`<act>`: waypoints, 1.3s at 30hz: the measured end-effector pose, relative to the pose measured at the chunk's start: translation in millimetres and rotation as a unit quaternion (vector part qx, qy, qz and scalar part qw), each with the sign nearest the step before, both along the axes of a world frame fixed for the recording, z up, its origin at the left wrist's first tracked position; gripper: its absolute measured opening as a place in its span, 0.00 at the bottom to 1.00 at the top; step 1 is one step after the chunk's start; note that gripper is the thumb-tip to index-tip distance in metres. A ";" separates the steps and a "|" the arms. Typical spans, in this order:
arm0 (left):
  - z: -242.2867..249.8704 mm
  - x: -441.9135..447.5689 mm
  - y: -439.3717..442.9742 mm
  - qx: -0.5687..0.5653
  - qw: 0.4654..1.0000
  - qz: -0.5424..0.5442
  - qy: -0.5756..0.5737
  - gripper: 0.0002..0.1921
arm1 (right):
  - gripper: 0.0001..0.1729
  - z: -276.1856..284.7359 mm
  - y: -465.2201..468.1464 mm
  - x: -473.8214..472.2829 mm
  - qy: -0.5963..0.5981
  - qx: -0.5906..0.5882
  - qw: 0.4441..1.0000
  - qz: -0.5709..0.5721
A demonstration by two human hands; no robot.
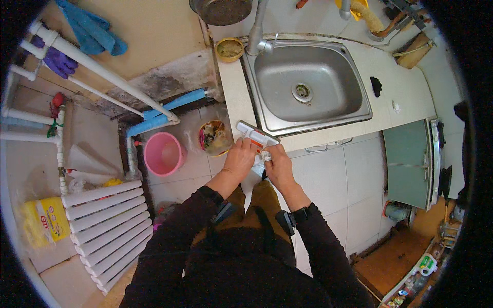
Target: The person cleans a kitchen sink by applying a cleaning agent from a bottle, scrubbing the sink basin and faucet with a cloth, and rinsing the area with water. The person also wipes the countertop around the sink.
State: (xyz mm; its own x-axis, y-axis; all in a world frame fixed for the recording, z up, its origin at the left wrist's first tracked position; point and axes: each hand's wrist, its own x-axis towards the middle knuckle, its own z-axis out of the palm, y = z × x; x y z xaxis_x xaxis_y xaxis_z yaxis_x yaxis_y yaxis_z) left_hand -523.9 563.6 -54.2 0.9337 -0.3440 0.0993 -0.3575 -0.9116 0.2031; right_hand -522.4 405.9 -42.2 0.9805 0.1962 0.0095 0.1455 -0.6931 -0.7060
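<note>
At the counter's front edge, both of my hands are on a white plastic tool head with red strips and a dark long edge (262, 136), which looks like a squeegee. My left hand (239, 159) grips its near side with bent fingers. Pinched in my right hand (280, 165) is a crumpled white wad (265, 155), perhaps tissue or cloth, pressed against the tool's right part. My fingers hide some of the tool's lower side. Just beyond lies the stainless steel sink (308, 84).
A faucet (257, 38) and a yellow bowl (230, 50) stand at the sink's left. A black item (376, 86) lies on the counter (408, 92). On the floor are a pink bucket (163, 154) and a waste bin (213, 138). White pipes and a radiator (111, 231) line the left.
</note>
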 end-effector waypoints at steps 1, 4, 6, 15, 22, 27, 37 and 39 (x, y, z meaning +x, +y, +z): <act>0.1 -0.3 0.0 -0.010 1.000 -0.002 -0.013 0.07 | 0.17 1.1 0.1 -3.4 0.050 -0.006 0.999 0.009; -0.2 -1.7 -1.5 -0.004 1.000 0.009 0.006 0.08 | 0.16 5.0 2.2 -1.8 -0.043 0.007 0.999 -0.015; -0.6 -2.7 -1.9 -0.006 1.000 0.020 -0.003 0.08 | 0.16 10.9 4.5 -7.9 -0.051 0.011 0.998 -0.026; -1.2 -7.4 -4.5 0.000 1.000 0.002 0.016 0.08 | 0.17 -6.0 -2.5 5.9 -0.031 -0.026 0.998 -0.045; -0.1 -7.3 -6.7 0.016 0.999 0.006 0.031 0.08 | 0.14 2.0 3.3 -22.6 -0.012 0.022 0.999 -0.031; 5.8 -6.4 1.0 -0.061 0.995 -0.024 -0.069 0.08 | 0.14 24.4 -20.4 -29.0 0.019 0.129 0.990 -0.053; 105.6 48.7 -14.1 -0.201 0.977 -0.038 0.055 0.14 | 0.24 82.4 -37.1 10.7 0.035 0.238 0.970 -0.042; 117.3 63.0 -22.1 -0.287 0.951 -0.053 0.105 0.16 | 0.23 88.5 -51.4 29.9 0.071 0.284 0.954 -0.063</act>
